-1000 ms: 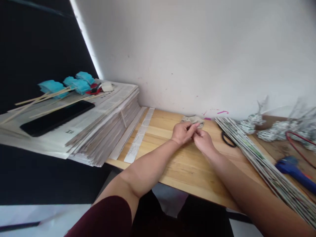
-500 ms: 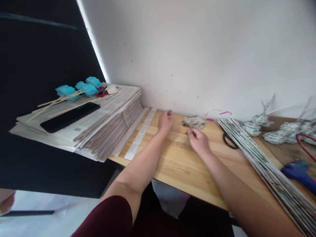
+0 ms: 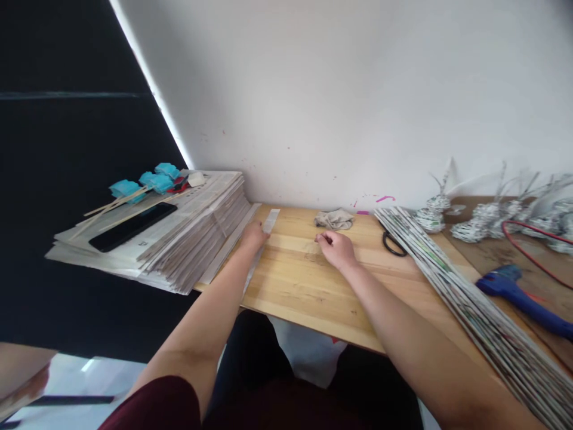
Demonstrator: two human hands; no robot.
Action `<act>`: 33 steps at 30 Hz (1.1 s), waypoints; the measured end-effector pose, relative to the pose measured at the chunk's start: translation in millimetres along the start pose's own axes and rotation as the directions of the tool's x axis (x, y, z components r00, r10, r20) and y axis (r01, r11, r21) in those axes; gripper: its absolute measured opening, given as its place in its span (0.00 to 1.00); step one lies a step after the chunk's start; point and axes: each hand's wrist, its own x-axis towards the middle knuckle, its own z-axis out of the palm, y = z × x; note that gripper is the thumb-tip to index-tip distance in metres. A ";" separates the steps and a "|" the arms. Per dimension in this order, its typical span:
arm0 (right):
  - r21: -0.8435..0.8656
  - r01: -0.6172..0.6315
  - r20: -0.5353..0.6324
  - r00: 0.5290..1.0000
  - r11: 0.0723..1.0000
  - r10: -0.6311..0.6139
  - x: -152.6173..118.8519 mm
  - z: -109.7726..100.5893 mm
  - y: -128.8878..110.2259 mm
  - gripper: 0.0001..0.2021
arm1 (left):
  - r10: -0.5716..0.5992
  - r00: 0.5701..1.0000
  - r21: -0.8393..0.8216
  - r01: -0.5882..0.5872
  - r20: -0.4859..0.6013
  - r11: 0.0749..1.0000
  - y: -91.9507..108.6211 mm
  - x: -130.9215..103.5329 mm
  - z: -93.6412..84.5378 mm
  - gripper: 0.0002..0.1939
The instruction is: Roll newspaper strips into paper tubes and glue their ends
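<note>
My left hand lies over a printed paper strip on the wooden table, its fingers at the strip's right edge; whether they grip it is not clear. A second strip lies to its left, along the newspaper stack. My right hand is held above the middle of the table, thumb and fingertips pinched together; anything between them is too small to make out. Just behind it, by the wall, lies a crumpled beige cloth.
On the stack are a phone, blue packets and thin sticks. To the right lie a black scissor handle, long paper rolls, a blue glue gun and woven paper pieces.
My left hand has moved left, from the bare wood to the printed strip. My right hand keeps its pinch over the table. The view has shifted a little.
</note>
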 end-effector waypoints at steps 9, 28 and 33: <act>0.082 0.064 -0.002 0.998 0.995 -0.064 -3.3 -1.8 1.7 0.14 | 0.094 0.995 -0.001 -0.094 0.041 0.996 -2.4 -44.2 -4.2 0.14; 0.626 -0.218 -0.089 0.934 0.749 0.347 14.8 -18.1 24.8 0.28 | 0.363 0.925 -0.638 -0.347 -0.111 0.688 22.6 -138.2 12.3 0.09; 0.694 -0.217 0.076 0.970 0.686 0.229 11.1 -18.2 18.7 0.33 | 0.236 0.970 -0.775 -0.197 -0.063 0.600 1.6 -143.4 14.7 0.13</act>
